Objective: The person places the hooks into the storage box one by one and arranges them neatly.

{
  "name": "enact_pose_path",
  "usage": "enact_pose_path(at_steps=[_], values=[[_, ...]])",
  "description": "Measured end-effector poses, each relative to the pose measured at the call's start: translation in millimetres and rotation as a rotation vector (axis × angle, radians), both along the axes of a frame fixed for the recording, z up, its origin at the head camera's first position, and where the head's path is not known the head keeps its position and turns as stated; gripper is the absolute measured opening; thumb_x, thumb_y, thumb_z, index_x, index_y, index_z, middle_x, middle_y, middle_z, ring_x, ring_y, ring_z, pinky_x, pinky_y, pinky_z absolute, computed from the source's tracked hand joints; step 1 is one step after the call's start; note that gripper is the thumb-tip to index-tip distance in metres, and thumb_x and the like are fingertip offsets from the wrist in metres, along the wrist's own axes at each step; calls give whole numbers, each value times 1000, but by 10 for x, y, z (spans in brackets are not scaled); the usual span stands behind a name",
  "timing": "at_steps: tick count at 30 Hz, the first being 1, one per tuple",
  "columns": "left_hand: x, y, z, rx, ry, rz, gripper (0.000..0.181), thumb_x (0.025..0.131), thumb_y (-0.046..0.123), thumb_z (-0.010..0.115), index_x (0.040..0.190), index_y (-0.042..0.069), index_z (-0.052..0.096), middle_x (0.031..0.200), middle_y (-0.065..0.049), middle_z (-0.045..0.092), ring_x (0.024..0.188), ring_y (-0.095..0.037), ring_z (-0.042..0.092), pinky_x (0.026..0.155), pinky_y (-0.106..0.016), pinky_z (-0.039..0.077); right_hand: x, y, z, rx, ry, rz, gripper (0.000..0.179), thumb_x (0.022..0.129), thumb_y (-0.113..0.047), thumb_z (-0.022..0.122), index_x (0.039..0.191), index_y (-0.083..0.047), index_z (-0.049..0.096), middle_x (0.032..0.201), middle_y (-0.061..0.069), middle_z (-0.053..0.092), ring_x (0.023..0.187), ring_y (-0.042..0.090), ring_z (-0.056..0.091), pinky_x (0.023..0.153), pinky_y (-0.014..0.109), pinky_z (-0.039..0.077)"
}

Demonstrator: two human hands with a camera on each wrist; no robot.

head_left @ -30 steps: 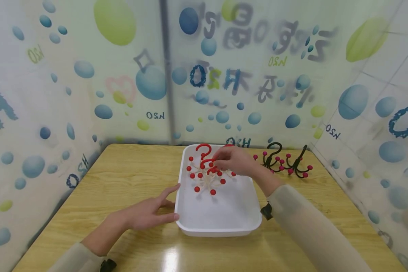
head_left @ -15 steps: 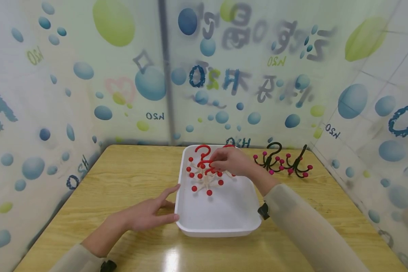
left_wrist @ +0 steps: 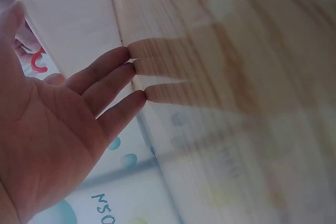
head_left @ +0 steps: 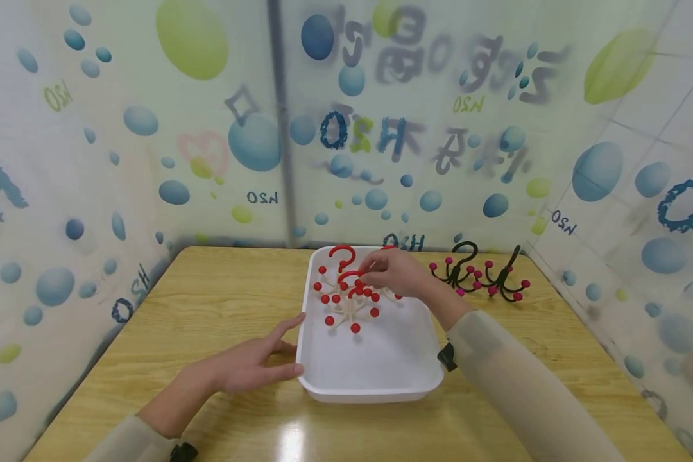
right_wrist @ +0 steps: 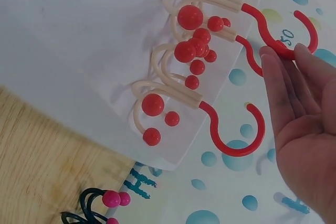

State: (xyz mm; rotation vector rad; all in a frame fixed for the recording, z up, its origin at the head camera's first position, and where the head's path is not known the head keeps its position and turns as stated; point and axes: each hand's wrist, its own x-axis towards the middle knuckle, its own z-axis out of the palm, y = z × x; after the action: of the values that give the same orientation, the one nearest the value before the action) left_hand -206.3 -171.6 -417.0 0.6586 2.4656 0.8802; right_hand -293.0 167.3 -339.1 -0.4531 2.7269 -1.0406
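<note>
In the head view, a white tray (head_left: 375, 391) holds several cream claw hangers with red ball tips and red hooks. My right hand (head_left: 395, 273) reaches over the tray's far half. In the right wrist view, its thumb and fingertips pinch the red hook of one claw hanger (right_wrist: 262, 27), whose cream arms stand in the tray. Another claw hanger (right_wrist: 236, 152) stands beside it with its hook free. My left hand (head_left: 248, 366) lies at the tray's left side, thumb and index fingertip at the rim. The left wrist view shows its other fingers extended, tips on the tabletop.
Two dark claw hangers with pink ball tips, a left one (head_left: 455, 276) and a right one (head_left: 501, 280), stand on the wooden table (head_left: 225, 289) to the right of the tray. Walls with a bubble pattern (head_left: 254, 141) enclose the table's back and sides.
The held claw hanger has shifted slightly left in the tray, with my right hand still at its hook. My left hand stays at the rim.
</note>
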Motion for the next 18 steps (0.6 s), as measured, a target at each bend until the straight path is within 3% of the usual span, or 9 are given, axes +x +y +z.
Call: enact_pose_path(at_steps=[6,12,18], values=[[1,0,-3,-1,-4,9,94,105,62,66,177,37,11,155,-8,67,150,-39,57,125,-70,39,-19,-17,1,-14,-12,-6,19,106,-21,76,123,-13,76,122,12,81,109,32,79,93,35,66],[0,6,-5,-5,-14,17,94,104,61,67,176,38,11,155,-7,67,151,-38,57,125,-70,39,-15,-33,-5,-21,-10,-3,21,106,-20,76,125,-13,76,118,7,80,105,29,79,98,42,66],[17,3,9,3,-6,8,94,104,61,67,176,37,11,154,-7,67,150,-39,57,124,-71,39,-19,-43,-24,-23,-10,-17,19,105,-20,77,124,-15,76,117,6,79,105,28,79,94,37,67]])
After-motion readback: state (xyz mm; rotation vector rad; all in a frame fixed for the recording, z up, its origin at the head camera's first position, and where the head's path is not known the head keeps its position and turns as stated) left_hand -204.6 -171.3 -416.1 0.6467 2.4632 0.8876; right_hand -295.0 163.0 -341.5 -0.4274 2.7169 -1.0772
